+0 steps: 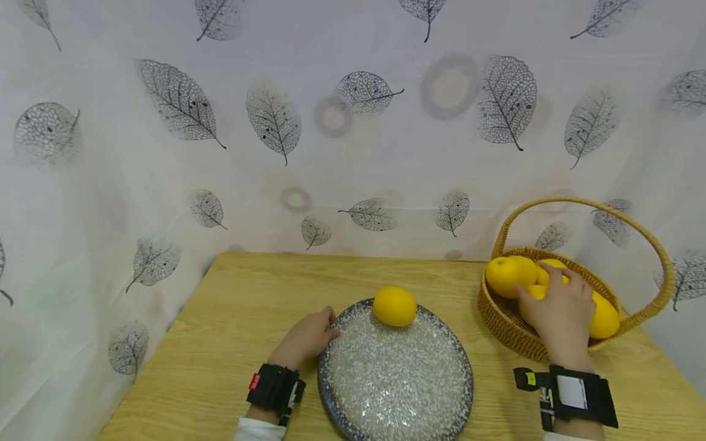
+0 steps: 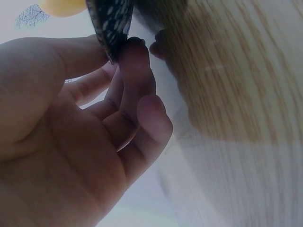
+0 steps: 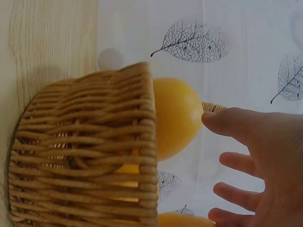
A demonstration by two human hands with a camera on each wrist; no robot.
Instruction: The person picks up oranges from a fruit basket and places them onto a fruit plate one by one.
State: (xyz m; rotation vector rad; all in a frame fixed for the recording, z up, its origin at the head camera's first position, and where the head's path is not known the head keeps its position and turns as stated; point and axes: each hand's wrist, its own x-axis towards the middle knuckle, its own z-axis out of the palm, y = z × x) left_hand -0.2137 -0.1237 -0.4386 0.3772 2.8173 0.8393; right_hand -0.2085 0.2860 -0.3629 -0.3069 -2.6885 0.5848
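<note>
A round speckled plate point(image 1: 397, 380) with a dark rim lies on the table, and one lemon point(image 1: 394, 305) rests at its far edge. My left hand point(image 1: 306, 337) pinches the left rim of that plate, thumb on top and fingertips beneath, as the left wrist view shows. To the right, my right hand point(image 1: 565, 312) reaches over a wicker basket point(image 1: 510, 327) holding several lemons point(image 1: 504, 277). Its fingers are spread above the fruit. In the right wrist view, the thumb tip is right at one lemon point(image 3: 177, 118) that rises over the basket rim.
The basket's tall arched handle point(image 1: 576, 201) leans out over the right side. A light wooden table point(image 1: 259, 288) carries everything. Behind it hangs a pale curtain point(image 1: 353, 165) printed with leaves, close to the table's back edge.
</note>
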